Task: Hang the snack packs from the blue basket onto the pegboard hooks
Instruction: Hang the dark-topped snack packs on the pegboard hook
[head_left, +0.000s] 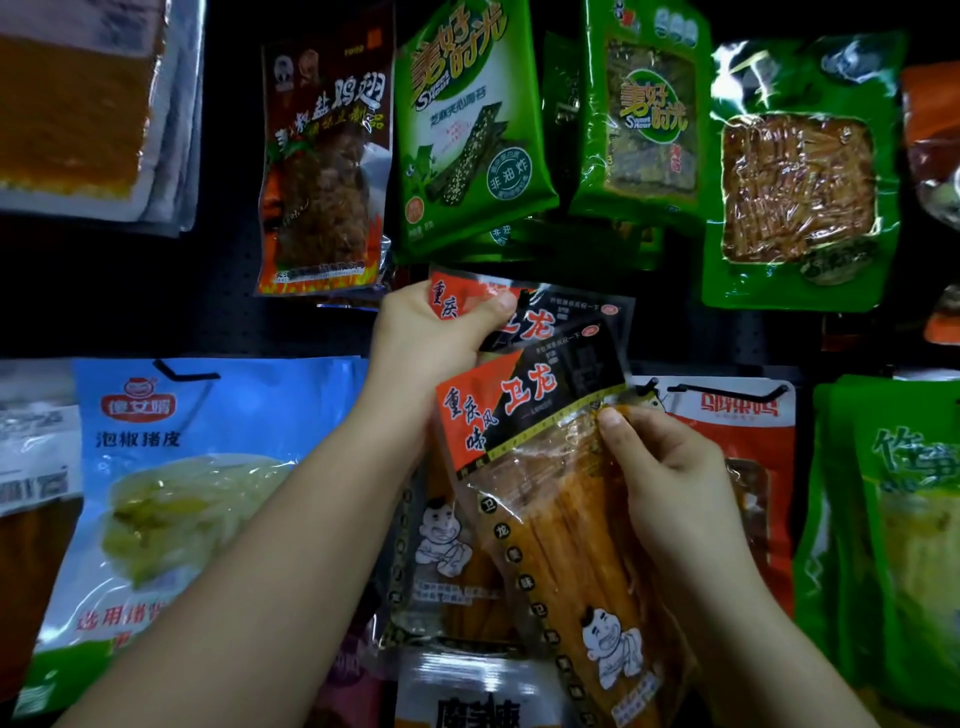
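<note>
Two matching snack packs with red-and-black headers and orange strips inside are held up against the dark pegboard (218, 312). My left hand (431, 338) grips the top corner of the rear pack (561, 312), thumb curled over its red header. My right hand (670, 478) pinches the right edge of the front pack (550, 499), which tilts to the left. A black hook (727, 388) sticks out just right of the front pack's top. The blue basket is out of view.
Hung packs crowd the board: a brown chicken-wing pack (324, 171), green seaweed packs (467, 130) and a green pack with a window (800, 182) above, a large blue pack (182, 493) at left, a red pack (748, 452) and green packs (904, 519) at right.
</note>
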